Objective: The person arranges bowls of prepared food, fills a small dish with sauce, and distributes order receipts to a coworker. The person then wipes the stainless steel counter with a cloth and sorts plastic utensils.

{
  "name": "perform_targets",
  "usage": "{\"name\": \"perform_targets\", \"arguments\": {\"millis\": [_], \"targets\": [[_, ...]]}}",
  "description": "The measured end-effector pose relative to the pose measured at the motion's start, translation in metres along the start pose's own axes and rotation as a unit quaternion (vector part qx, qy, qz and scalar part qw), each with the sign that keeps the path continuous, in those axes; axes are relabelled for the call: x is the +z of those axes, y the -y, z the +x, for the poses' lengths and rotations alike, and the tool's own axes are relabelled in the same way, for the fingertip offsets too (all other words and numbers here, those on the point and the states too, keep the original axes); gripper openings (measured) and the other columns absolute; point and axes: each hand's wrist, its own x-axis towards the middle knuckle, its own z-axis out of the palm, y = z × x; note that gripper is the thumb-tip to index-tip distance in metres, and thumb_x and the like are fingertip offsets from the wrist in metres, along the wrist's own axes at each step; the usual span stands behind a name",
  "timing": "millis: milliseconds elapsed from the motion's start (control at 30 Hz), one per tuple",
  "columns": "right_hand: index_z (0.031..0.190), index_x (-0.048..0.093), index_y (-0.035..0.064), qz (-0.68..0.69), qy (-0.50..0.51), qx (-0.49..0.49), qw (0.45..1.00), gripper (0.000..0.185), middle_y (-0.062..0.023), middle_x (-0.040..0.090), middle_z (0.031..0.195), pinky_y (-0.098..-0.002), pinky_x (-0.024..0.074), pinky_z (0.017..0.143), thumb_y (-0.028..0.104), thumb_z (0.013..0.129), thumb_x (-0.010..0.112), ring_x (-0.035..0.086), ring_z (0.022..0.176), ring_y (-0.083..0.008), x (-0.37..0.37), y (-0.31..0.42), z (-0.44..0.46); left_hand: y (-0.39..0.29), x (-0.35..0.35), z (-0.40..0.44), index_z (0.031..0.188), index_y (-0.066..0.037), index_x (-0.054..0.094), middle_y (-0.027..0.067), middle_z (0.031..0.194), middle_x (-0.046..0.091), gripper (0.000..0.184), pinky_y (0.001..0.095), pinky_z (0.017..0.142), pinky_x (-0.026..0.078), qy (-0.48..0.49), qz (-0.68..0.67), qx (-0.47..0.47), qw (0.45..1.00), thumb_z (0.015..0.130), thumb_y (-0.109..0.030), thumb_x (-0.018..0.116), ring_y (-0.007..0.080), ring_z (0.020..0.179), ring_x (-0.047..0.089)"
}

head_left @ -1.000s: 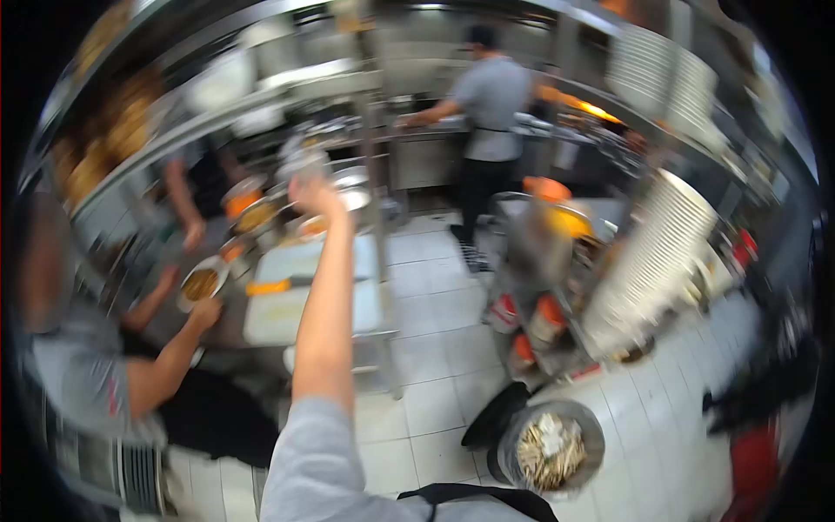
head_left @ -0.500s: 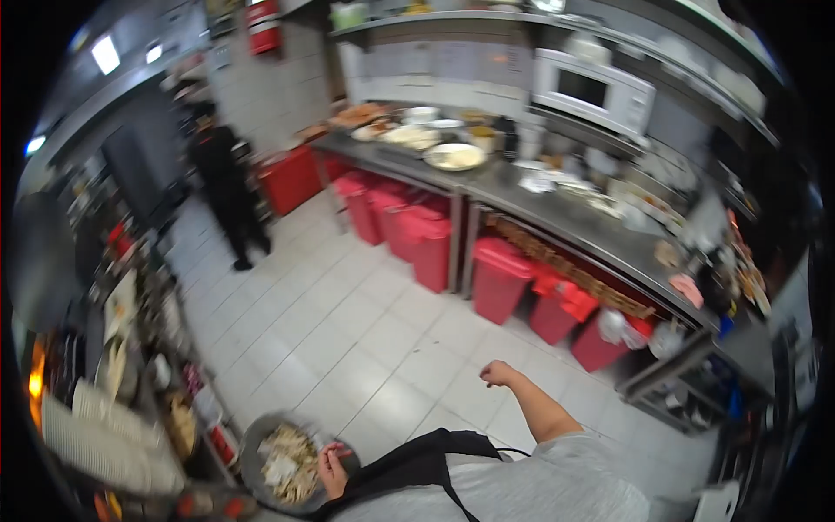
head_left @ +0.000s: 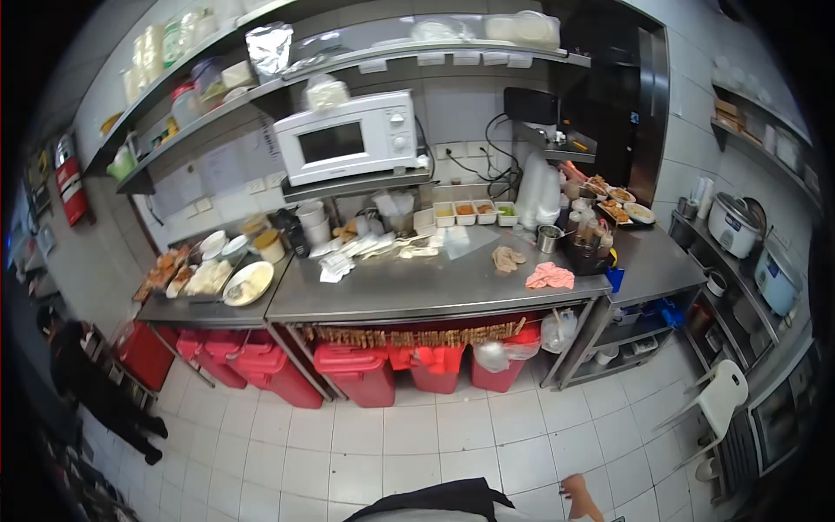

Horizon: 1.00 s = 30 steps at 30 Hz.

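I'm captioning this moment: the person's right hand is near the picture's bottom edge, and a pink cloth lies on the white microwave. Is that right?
Not quite: the pink cloth lies on the steel counter, near its front edge, as the head view shows. The right hand is indeed near the bottom.

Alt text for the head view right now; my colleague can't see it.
The wearer's right hand hangs low over a tiled floor, seemingly empty and apart from the steel counter ahead. The counter bears food and a pink cloth; a white microwave sits above it, red bins stand below, and a person in black is at far left.
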Motion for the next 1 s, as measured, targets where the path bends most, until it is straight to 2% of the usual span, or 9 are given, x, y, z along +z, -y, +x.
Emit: {"name": "perform_targets", "arguments": {"millis": [33,167,233,400,500,633,767,900,1000], "targets": [[0.083,0.059,0.0050,0.079,0.009,0.081,0.994,0.007,-0.0091,0.064,0.082,-0.0385,0.0497,0.050,0.010,0.081,0.054,0.066,0.067,-0.0238,0.012,0.005,-0.035,-0.017,-0.006,0.030,0.076,-0.003,0.061,0.0087,0.067,0.061,0.035,0.0304,0.062,0.046,0.003,0.002,0.025,1.000,0.088,-0.035,0.052,0.0161,0.064,0.058],[0.093,0.062,0.0082,0.010,0.138,0.006,0.990,0.018,-0.0070,0.065,0.089,-0.0403,0.0509,0.056,0.019,0.079,0.060,0.066,0.072,-0.0239,0.056,0.071,-0.020,-0.082,-0.018,0.129,0.076,-0.004,0.060,0.0059,0.066,0.060,0.033,0.0288,0.060,0.046,-0.016,-0.036,0.181,0.983,0.088,-0.034,0.054,0.0135,0.064,0.057],[0.096,0.064,0.0060,-0.188,0.146,-0.137,0.962,0.025,-0.0090,0.065,0.088,-0.0377,0.0514,0.061,0.023,0.078,0.060,0.065,0.074,-0.0220,0.065,0.148,-0.029,-0.109,-0.018,0.175,0.076,-0.004,0.059,0.0045,0.066,0.060,0.033,0.0280,0.059,0.046,-0.033,-0.058,0.311,0.948,0.088,-0.034,0.056,0.0122,0.063,0.057],[0.090,0.065,0.0070,-0.223,0.112,-0.472,0.846,0.023,-0.0158,0.065,0.083,-0.0344,0.0521,0.062,0.022,0.077,0.053,0.064,0.066,-0.0239,0.046,0.296,0.002,-0.232,-0.003,0.276,0.078,-0.003,0.062,0.0080,0.068,0.061,0.036,0.0314,0.062,0.046,0.050,-0.005,0.190,0.980,0.087,-0.037,0.052,0.0176,0.066,0.059],[0.089,0.066,0.0059,-0.190,0.063,-0.473,0.858,0.023,-0.0160,0.065,0.085,-0.0373,0.0505,0.068,0.020,0.077,0.053,0.063,0.074,-0.0273,-0.007,0.405,-0.027,-0.306,0.023,0.324,0.079,-0.002,0.063,0.0102,0.070,0.062,0.039,0.0335,0.064,0.047,0.139,0.056,0.241,0.959,0.087,-0.038,0.050,0.0208,0.067,0.060],[0.098,0.063,0.0044,-0.097,-0.249,-0.500,0.824,0.023,-0.0174,0.063,0.082,-0.0371,0.0488,0.065,0.013,0.077,0.056,0.062,0.074,-0.0278,-0.092,0.506,-0.051,-0.420,0.079,0.375,0.080,-0.001,0.065,0.0130,0.072,0.063,0.043,0.0362,0.067,0.047,0.298,0.111,0.411,0.854,0.087,-0.040,0.047,0.0250,0.068,0.062],[0.100,0.059,-0.0012,-0.064,-0.410,-0.483,0.771,0.028,-0.0216,0.061,0.088,-0.0424,0.0483,0.068,0.016,0.078,0.058,0.060,0.076,-0.0352,-0.160,0.547,-0.029,-0.648,0.002,0.262,0.078,-0.001,0.062,0.0087,0.067,0.061,0.045,0.0329,0.061,0.047,0.345,0.102,0.480,0.800,0.086,-0.045,0.051,0.0192,0.063,0.059],[0.110,0.051,0.0005,-0.135,-0.412,-0.389,0.813,0.037,-0.0222,0.057,0.098,-0.0443,0.0481,0.069,0.023,0.080,0.056,0.060,0.080,-0.0366,-0.200,0.586,-0.036,-0.763,0.006,0.261,0.068,-0.005,0.057,0.0021,0.063,0.057,0.039,0.0273,0.058,0.043,0.403,0.019,0.397,0.825,0.088,-0.039,0.054,0.0092,0.062,0.053],[0.100,0.055,0.0014,-0.198,-0.422,-0.345,0.814,0.032,-0.0189,0.058,0.091,-0.0438,0.0482,0.067,0.026,0.079,0.055,0.061,0.079,-0.0346,-0.209,0.599,0.008,-0.828,-0.011,0.241,0.069,-0.005,0.056,0.0001,0.061,0.055,0.038,0.0251,0.056,0.043,0.316,0.014,0.485,0.816,0.089,-0.037,0.053,0.0080,0.060,0.053]]}}
